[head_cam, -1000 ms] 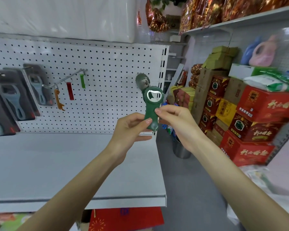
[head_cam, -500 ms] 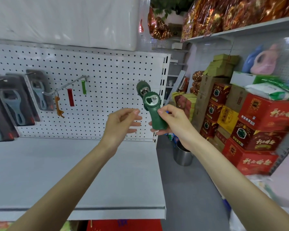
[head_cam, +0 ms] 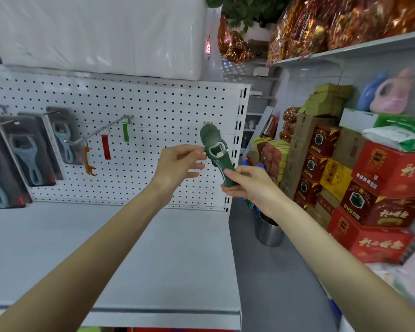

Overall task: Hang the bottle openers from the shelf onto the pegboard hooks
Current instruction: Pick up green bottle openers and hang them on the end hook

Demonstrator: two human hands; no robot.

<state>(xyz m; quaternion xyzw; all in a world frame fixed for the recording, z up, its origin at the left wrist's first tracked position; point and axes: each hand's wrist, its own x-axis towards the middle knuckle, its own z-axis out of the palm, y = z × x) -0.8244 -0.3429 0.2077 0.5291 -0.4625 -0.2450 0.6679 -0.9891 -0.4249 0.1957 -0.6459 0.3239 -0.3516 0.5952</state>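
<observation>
Head view, listed near to far.

1. Grey shelf point(head_cam: 130, 248), lower centre, with both forearms reaching over it.
2. Right hand point(head_cam: 247, 185), right of centre. Its fingers point(head_cam: 234, 174) are wrapped round the handle end of the green bottle opener point(head_cam: 222, 164). The opener is held in the air, tilted up and to the left, with its head in front of the right edge of the pegboard point(head_cam: 165, 104).
3. Left hand point(head_cam: 177, 164), centre. Fingers loose and spread, tips just beside the opener's head; contact cannot be told.
4. Long hook point(head_cam: 101, 133), left of centre, carrying an orange opener point(head_cam: 88, 164), a red opener point(head_cam: 106, 147) and a small green opener point(head_cam: 125, 132). Carded openers point(head_cam: 65, 140) hang at far left.

Progress, as judged: several openers are already hung. The one in hand is not yet on a hook, so at least that hanging is left.

Room:
- Steel pot point(head_cam: 268, 232) on the grey floor point(head_cam: 273, 283).
- Red cartons point(head_cam: 381, 176) stacked at right.
- White wrapped bundle point(head_cam: 94, 32) above the pegboard.
- Red-gold packets point(head_cam: 345, 20) on the upper shelf point(head_cam: 369, 44), upper right.
</observation>
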